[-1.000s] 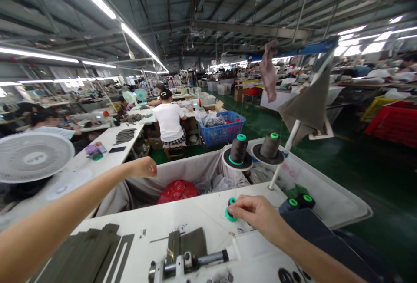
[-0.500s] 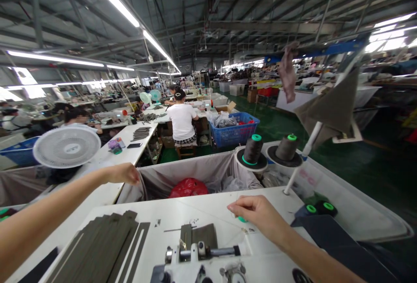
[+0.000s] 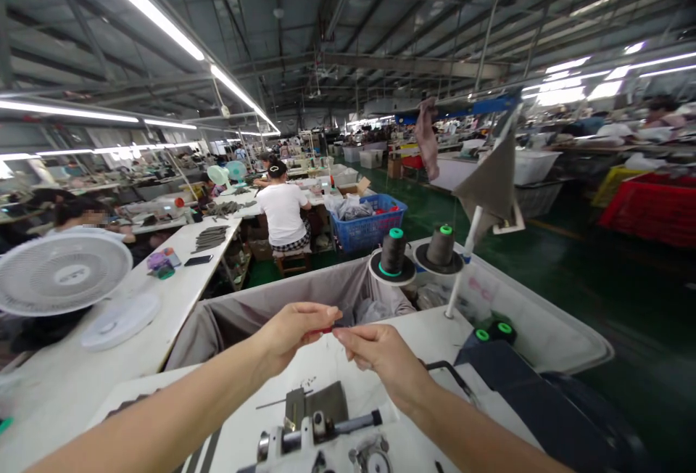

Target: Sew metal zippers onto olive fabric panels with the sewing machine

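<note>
My left hand [image 3: 296,331] and my right hand [image 3: 375,353] meet fingertip to fingertip above the white sewing table [image 3: 424,331]. Thumb and fingers of each are pinched together; whatever they hold is too fine to make out. Below them sits the sewing machine [image 3: 320,429], with metal rods and knobs at its head. A piece of dark olive fabric [image 3: 329,402] lies flat just behind the machine head. Two thread cones, one black [image 3: 392,252] and one dark grey [image 3: 441,247], stand on round holders beyond my right hand.
A white pole [image 3: 462,262] carrying hanging cloth [image 3: 489,175] rises at the right. Behind the table is a cloth-lined bin [image 3: 217,313]. A white fan [image 3: 65,273] stands at left. A co-worker in a white shirt [image 3: 283,212] sits ahead beside a blue basket [image 3: 370,230].
My left hand has come in from the far left to meet my right hand over the table. The view has turned right. My left forearm now covers most of the olive strips.
</note>
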Tool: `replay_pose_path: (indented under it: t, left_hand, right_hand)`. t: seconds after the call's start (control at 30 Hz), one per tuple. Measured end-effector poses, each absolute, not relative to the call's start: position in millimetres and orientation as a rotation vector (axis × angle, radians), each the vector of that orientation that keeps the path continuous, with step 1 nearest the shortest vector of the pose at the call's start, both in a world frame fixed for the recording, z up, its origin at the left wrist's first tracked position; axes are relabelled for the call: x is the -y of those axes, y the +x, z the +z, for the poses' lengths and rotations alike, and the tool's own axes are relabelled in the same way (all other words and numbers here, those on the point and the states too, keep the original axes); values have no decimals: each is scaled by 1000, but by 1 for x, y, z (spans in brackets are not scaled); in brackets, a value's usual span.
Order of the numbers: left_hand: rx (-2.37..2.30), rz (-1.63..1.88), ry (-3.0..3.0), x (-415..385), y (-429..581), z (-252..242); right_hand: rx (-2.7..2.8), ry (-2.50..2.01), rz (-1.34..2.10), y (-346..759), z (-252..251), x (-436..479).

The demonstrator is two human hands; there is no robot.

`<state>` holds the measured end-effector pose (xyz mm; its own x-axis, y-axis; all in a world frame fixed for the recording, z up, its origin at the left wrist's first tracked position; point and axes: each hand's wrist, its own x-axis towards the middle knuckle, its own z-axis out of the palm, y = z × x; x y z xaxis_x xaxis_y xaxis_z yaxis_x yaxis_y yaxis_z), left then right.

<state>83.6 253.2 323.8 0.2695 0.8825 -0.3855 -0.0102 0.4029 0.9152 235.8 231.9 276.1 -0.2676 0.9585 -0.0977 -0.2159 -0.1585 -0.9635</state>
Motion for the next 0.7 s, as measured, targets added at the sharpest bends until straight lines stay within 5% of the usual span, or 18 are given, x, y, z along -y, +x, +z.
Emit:
replay_pose_path:
  t: [0.7]
  left_hand:
    - [-1273, 612, 978, -254, 114, 315]
  right_hand:
    - [1251, -1123, 1454, 262, 273, -226]
